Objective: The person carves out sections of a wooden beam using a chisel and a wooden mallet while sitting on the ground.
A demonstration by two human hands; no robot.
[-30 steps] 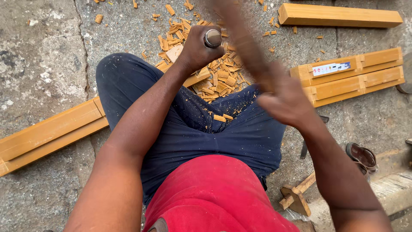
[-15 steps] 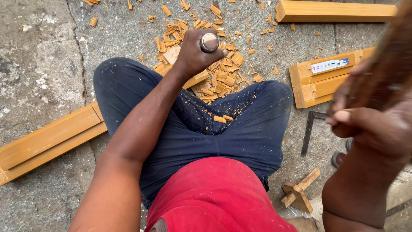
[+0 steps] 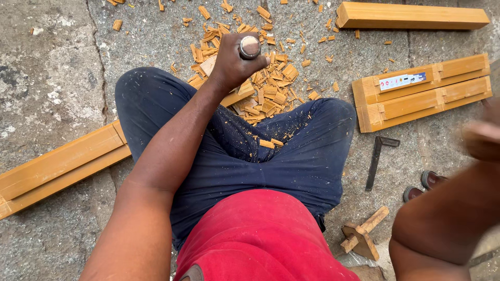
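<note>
The left hand (image 3: 234, 60) is fisted around an upright chisel with a round steel-capped handle end (image 3: 250, 47), planted among pale wood chips (image 3: 271, 88) on the long yellow-brown timber beam (image 3: 62, 161). The right hand (image 3: 482, 138) is raised, blurred; its grip cannot be told.

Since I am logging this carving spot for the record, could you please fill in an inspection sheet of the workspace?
Surface: rough grey concrete floor, cracked and patchy.
Job's things: metal-capped chisel held upright over a long wooden beam that runs under the person's legs.
Clutter: wood chips heaped around the chisel; some lie on the dark trousers.
Hands: left hand gripped around the chisel; right hand raised at the frame edge, blurred, contents unclear.
Cables: nothing seen.
Surroundings: grooved wooden pieces, a plain beam, a metal square, a small wooden gauge, sandals.
</note>
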